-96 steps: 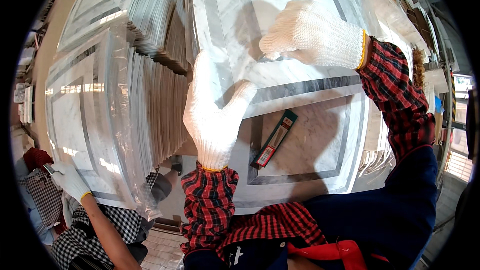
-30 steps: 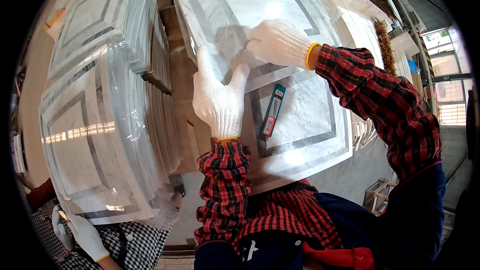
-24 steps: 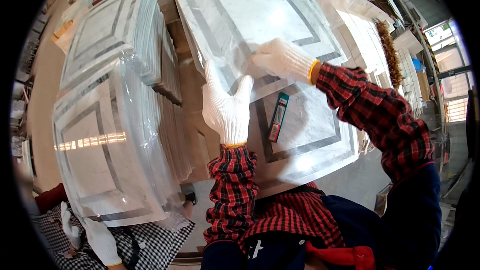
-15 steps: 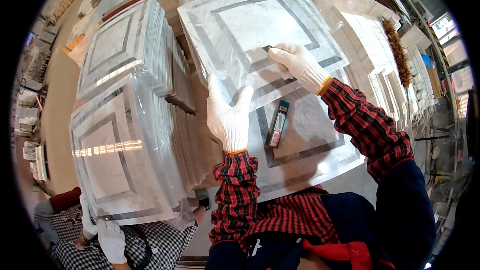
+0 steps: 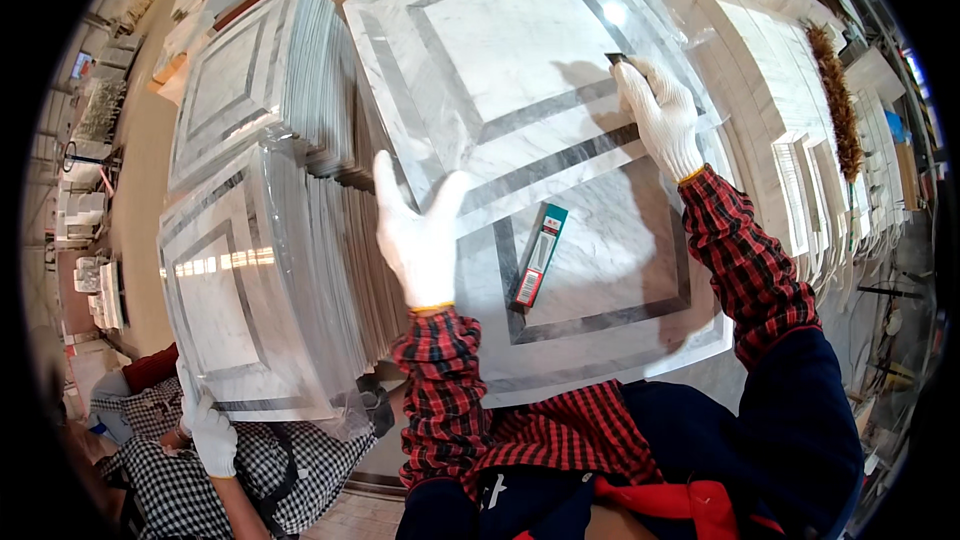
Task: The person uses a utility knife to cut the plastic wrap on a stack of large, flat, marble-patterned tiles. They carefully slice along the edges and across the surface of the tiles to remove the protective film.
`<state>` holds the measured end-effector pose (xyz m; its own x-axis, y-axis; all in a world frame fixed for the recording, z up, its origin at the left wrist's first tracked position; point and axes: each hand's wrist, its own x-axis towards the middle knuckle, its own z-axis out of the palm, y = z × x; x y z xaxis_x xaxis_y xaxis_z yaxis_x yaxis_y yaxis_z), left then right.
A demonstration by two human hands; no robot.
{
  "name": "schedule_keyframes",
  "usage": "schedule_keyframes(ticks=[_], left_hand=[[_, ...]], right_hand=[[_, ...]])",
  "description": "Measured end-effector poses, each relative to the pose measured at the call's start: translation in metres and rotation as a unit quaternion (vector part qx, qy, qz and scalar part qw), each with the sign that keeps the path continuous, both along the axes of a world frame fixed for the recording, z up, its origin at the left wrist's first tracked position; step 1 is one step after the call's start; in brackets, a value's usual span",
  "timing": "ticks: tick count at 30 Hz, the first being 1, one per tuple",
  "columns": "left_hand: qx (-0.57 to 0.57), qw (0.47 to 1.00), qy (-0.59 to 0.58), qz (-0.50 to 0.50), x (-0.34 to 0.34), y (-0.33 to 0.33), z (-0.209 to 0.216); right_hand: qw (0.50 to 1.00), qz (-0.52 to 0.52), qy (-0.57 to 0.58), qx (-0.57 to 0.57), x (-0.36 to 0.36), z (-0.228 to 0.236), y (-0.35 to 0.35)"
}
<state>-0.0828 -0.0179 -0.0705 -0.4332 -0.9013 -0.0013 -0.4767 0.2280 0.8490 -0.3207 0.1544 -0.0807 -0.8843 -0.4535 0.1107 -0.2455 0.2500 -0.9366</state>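
In front of me lies a white, grey-veined marble panel [image 5: 520, 40] with dark grey frame bands, clear film around it. My left hand [image 5: 420, 245], in a white knit glove, is at the panel's near left corner, thumb and fingers apart. Over the panel's right part, my gloved right hand [image 5: 662, 120] pinches a small dark flat piece [image 5: 617, 58], perhaps a blade; most of it is hidden by the fingers. Nearer me, a second marble panel [image 5: 600, 350] sticks out from under the first. A slim green, white and red box [image 5: 540, 258] rests on it.
To the left stand two stacks of similar panels [image 5: 240, 70] wrapped in film. A co-worker's gloved hand [image 5: 213, 440] touches the near stack's [image 5: 215, 310] front edge. Stepped white stone pieces [image 5: 770, 110] and a brown bristly strip [image 5: 835, 100] lie on the right.
My right hand has moved right and slightly up in the view, still pinching the dark piece. My left hand has shifted a little left and remains open. The view has shifted slightly.
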Motion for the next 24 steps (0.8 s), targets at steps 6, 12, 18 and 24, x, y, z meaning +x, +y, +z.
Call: schedule_keyframes(ticks=[6, 12, 18, 24], left_hand=[[0.169, 0.983, 0.052, -0.056, -0.005, -0.017, 0.014], [0.221, 0.969, 0.065, -0.094, -0.005, -0.033, 0.017], [0.263, 0.958, 0.046, -0.107, -0.003, -0.035, 0.014], [0.246, 0.961, 0.047, -0.114, -0.003, -0.036, 0.016]], right_hand=[[0.998, -0.001, -0.034, -0.054, -0.006, -0.005, 0.002], [0.993, 0.038, -0.084, -0.080, -0.007, 0.002, 0.002], [0.985, 0.086, -0.124, -0.080, -0.019, 0.002, 0.015], [0.985, 0.093, -0.115, -0.092, -0.014, -0.001, 0.008]])
